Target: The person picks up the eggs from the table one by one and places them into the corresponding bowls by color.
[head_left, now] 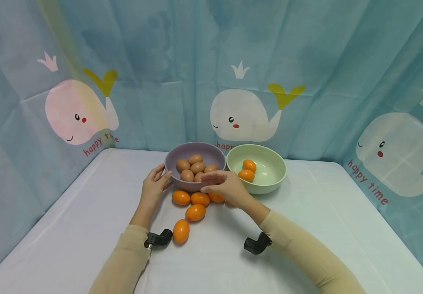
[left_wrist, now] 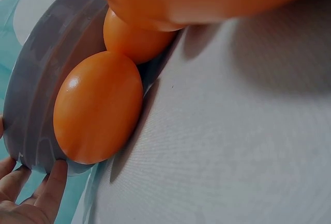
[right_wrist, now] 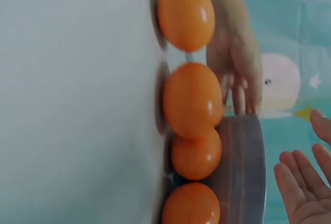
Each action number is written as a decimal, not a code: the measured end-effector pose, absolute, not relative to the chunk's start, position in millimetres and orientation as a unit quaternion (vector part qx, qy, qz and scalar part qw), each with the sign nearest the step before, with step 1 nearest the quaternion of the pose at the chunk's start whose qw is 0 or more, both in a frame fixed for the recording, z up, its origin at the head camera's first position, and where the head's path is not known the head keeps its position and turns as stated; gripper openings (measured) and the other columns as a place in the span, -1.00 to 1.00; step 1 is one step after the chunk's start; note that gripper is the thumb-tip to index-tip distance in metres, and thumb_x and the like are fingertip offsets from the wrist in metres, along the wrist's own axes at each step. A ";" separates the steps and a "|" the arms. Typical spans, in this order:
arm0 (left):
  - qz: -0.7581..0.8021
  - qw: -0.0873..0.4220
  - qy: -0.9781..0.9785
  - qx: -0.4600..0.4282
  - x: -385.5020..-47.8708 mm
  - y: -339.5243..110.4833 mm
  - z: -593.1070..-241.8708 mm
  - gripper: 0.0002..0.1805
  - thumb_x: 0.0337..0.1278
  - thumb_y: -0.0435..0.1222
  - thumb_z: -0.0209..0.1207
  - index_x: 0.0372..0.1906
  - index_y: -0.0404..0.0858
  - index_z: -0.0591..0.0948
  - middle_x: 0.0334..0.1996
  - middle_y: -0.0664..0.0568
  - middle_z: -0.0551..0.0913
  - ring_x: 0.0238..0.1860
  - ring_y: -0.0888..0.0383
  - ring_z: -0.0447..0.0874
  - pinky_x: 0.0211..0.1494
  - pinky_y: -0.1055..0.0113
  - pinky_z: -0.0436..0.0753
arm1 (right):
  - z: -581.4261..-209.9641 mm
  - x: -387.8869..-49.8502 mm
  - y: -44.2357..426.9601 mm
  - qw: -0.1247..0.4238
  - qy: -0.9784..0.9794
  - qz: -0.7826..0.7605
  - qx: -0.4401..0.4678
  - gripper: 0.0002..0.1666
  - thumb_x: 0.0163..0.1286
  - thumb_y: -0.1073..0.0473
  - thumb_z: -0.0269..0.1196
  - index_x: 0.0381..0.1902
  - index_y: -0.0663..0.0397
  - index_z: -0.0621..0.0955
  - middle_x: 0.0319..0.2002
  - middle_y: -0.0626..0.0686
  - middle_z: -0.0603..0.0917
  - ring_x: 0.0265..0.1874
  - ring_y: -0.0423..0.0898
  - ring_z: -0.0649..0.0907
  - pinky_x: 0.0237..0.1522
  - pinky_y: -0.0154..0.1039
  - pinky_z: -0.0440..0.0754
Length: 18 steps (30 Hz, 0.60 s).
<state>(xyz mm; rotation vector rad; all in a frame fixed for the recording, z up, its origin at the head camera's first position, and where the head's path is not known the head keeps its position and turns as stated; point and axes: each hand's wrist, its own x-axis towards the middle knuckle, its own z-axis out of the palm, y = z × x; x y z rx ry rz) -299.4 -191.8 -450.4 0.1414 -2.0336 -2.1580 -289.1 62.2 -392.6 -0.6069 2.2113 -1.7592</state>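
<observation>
A purple bowl [head_left: 183, 183] holds several brown eggs [head_left: 198, 168]. My left hand [head_left: 153, 185] touches the bowl's left side; in the left wrist view its fingertips [left_wrist: 58, 175] rest against the outer wall. My right hand [head_left: 228, 185] is over the bowl's front right edge, with straight fingers and nothing seen in it. Whether it touches the rim I cannot tell. Several glossy orange eggs [head_left: 195, 212] lie on the table in front of the bowl, some partly hidden by the right hand. Beside the purple bowl stands a light green bowl [head_left: 272, 171] with two orange eggs [head_left: 246, 175] inside.
Both bowls stand near the back of a white table [head_left: 97, 212]. A blue curtain [head_left: 152, 102] with printed whales hangs behind and at the sides. Black wrist mounts [head_left: 257, 243] stick out from both sleeves, the left one close to the nearest orange egg [head_left: 181, 232].
</observation>
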 end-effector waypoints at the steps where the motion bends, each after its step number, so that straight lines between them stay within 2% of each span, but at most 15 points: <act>1: -0.724 0.086 -0.683 0.048 -299.3 -191.9 -450.6 -0.34 0.41 -0.22 0.15 0.50 -0.26 0.25 0.56 -0.08 0.17 0.48 -0.02 0.32 0.28 0.20 0.65 | -393.4 -286.1 62.8 0.127 0.762 -0.600 -0.208 -0.53 0.23 0.22 0.44 0.11 0.16 0.66 0.09 0.21 0.72 0.15 0.12 0.67 0.10 -0.30 0.74; 10: -0.722 0.083 -0.684 0.053 -299.9 -192.0 -451.6 -0.35 0.41 -0.22 0.16 0.50 -0.23 0.27 0.55 -0.04 0.20 0.46 0.05 0.34 0.31 0.15 0.63 | -407.5 -272.1 64.7 0.133 0.787 -0.566 -0.207 -0.51 0.16 0.17 0.49 0.08 0.08 0.69 0.08 0.11 0.73 0.18 -0.01 0.65 0.12 -0.25 0.74; 18: -0.721 0.080 -0.686 0.052 -299.4 -192.1 -451.5 -0.34 0.41 -0.20 0.16 0.51 -0.23 0.25 0.55 -0.04 0.19 0.47 0.03 0.33 0.34 0.12 0.60 | -420.0 -266.6 62.4 0.137 0.787 -0.557 -0.227 -0.55 0.20 0.26 0.45 0.07 0.22 0.68 0.06 0.18 0.73 0.14 0.07 0.67 0.10 -0.28 0.74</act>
